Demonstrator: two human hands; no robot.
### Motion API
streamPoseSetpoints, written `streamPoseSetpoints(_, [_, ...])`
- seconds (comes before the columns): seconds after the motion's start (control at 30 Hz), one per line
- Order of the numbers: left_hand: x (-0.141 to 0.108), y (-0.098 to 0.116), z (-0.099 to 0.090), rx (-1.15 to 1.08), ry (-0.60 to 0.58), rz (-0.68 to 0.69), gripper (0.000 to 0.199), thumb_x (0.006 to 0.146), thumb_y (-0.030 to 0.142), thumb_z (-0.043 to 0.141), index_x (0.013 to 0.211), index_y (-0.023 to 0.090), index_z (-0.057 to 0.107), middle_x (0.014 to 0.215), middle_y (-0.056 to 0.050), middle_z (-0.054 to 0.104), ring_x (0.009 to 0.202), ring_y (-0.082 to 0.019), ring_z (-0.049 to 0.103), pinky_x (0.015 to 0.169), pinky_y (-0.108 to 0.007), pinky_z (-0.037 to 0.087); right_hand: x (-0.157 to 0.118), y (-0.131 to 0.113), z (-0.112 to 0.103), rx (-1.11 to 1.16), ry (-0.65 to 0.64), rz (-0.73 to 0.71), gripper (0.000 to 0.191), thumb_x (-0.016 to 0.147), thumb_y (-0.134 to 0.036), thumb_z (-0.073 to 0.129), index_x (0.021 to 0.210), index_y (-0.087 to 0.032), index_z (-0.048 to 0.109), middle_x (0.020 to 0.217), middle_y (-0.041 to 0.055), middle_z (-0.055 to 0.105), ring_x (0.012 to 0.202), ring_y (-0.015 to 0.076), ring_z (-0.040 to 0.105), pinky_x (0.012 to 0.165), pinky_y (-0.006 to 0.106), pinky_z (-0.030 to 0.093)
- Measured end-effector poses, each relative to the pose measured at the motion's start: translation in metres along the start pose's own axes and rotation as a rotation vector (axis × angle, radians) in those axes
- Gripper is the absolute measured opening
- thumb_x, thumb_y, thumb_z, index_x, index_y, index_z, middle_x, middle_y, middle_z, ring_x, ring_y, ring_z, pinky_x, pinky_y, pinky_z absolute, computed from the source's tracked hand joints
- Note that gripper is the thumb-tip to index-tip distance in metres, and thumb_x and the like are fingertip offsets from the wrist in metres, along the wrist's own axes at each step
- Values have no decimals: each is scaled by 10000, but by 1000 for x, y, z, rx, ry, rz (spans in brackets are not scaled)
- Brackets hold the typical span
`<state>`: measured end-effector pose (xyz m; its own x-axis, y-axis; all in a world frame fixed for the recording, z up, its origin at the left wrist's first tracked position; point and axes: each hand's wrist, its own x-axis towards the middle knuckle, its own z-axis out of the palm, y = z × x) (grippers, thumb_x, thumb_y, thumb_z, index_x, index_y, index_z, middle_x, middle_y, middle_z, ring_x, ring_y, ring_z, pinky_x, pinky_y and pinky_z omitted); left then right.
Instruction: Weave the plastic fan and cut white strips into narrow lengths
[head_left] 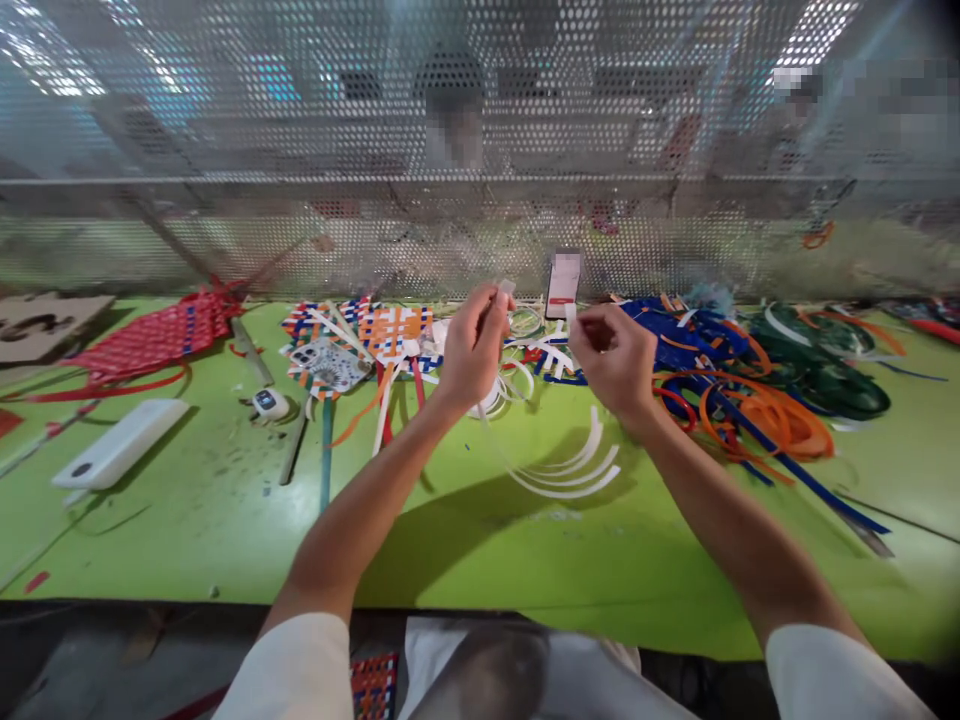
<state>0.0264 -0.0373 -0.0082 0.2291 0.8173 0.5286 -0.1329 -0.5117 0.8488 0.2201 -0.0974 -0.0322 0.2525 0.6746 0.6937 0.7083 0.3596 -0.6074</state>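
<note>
White plastic strips (566,490) hang from my left hand (478,345) and curve rightward above the green table. My left fingers are closed around them, with a pale end poking out at the top. To the right, my right hand (615,358) is raised with thumb and fingers pinched. A small white strip end (571,312) shows at its fingertips. Between and behind the hands lies a woven piece (551,358) of blue, white and red strips, partly hidden. A phone with a lit screen (563,285) leans upright against the mesh behind.
Orange strip coils (787,415), blue strips (652,330) and dark green coils (832,375) lie at right. At left are a patterned phone (330,365), woven pieces (394,330), a red woven piece (161,335) and a white device (124,445). Perforated metal mesh (337,240) stands along the back.
</note>
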Motion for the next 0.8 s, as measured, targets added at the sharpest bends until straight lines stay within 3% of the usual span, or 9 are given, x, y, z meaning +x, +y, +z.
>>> streamPoseSetpoints(0.1, [-13,-5,18,12,7,49,345,1125,526,527,939,253,627,694,25,489,580,-137,449,555,-271,365,-13,-21,-6,-29,74,-59,192,1017,-417,637,954,-249,707,803,46,691,685,189,622,728,356,552])
streamPoseSetpoints(0.27, [-28,-9,39,-29,22,117,385,1115,544,560,912,224,630,809,-5,586,717,-144,545,674,-278,452,-33,-23,8,-143,25,-182,205,1054,-380,630,993,-243,769,794,66,727,725,199,675,722,340,557])
streamPoseSetpoints(0.43, [-28,-18,49,-221,148,-57,436,1083,637,576,930,230,615,844,-10,567,722,-142,520,646,-263,452,-32,-25,19,30,-79,-255,274,1101,-335,568,1172,-264,822,1013,93,782,900,222,732,843,372,630])
streamPoseSetpoints(0.5, [-24,-21,49,-256,152,-116,435,1081,651,568,949,238,608,848,-7,555,707,-136,514,627,-254,448,-27,-26,20,168,-104,-193,250,1088,-363,603,1150,-291,835,1103,91,749,1014,234,724,929,420,641])
streamPoseSetpoints(0.6, [-22,-21,47,-263,110,-103,437,1077,651,574,931,241,604,878,-16,586,752,-141,556,651,-249,474,-17,-21,20,370,-114,-25,215,998,-470,752,1047,-271,819,1147,81,695,1074,237,714,928,426,654])
streamPoseSetpoints(0.7, [-24,-20,48,-227,78,-65,448,1066,654,595,909,235,609,912,-30,621,777,-146,578,662,-251,493,-9,-15,17,493,-180,151,390,876,-553,872,1068,-237,750,1059,57,711,976,215,732,845,381,669])
streamPoseSetpoints(0.8, [-27,-22,49,-234,57,-92,442,1054,663,612,931,239,613,871,-22,602,690,-137,547,589,-255,474,-5,-13,14,517,-237,231,498,805,-594,918,1059,-208,733,959,46,739,865,197,731,806,367,670])
